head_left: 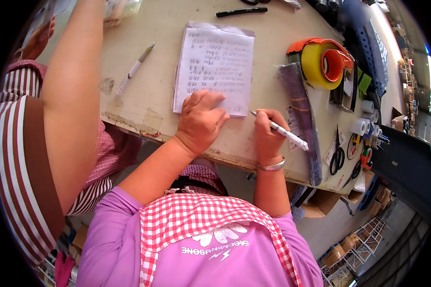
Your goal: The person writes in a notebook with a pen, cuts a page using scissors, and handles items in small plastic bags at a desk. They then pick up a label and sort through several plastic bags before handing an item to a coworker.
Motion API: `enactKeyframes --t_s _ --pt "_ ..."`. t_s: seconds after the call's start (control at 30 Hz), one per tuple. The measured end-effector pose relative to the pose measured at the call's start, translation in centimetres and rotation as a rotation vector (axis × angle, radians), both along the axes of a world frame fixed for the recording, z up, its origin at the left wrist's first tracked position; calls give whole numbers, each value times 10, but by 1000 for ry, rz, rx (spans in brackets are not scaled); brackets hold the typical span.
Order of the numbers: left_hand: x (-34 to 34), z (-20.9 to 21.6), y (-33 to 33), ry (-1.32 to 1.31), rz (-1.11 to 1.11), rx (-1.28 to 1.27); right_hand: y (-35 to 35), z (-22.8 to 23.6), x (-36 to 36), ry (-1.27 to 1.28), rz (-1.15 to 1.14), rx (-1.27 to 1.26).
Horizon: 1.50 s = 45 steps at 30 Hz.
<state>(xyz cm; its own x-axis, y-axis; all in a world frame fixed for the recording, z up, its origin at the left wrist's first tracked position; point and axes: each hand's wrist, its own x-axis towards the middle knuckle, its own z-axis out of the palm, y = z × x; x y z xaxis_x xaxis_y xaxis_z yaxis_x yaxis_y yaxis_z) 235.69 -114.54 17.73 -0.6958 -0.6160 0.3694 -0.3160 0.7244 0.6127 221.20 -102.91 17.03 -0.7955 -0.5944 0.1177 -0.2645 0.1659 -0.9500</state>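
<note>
A white notepad (215, 62) covered with handwritten lines lies near the table's front edge. My left hand (200, 123) rests on its lower left part, fingers loosely bent and apart, holding nothing. To the right of the pad, my right hand (268, 131) grips a white pen (292, 137), its tip pointing at the pad's lower right corner. Whether the tip touches the paper I cannot tell. A bracelet is on my right wrist. Left of the pad lies another white pen (135, 69). A black marker (242, 12) lies beyond the pad.
Right of my hand lies a long dark plastic-wrapped roll (304, 119), with an orange tape dispenser (323, 62) holding yellow tape behind it. Black scissors (337, 153) and small white rolls (360, 125) sit farther right. A co-worker's bare arm (76, 95) and striped clothing fill the left side.
</note>
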Motion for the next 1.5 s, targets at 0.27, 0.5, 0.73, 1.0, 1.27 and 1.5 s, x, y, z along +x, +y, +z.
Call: enactKeyframes --t_s 0.27,0.5,0.73,1.0,1.27,1.5 --pt "2 1 2 52 -1 -1 18 59 -40 529 342 168" --pt "24 20 -11 219 123 -82 20 66 -24 491 266 843" --pt "58 15 -15 117 234 -85 28 43 -28 723 237 785" --pt "71 -3 -10 130 245 52 -22 77 2 787 702 330" --pt "84 -9 -28 261 248 205 -47 50 8 1066 777 452" --pt "78 -4 -45 285 237 290 -82 89 -23 578 514 267"
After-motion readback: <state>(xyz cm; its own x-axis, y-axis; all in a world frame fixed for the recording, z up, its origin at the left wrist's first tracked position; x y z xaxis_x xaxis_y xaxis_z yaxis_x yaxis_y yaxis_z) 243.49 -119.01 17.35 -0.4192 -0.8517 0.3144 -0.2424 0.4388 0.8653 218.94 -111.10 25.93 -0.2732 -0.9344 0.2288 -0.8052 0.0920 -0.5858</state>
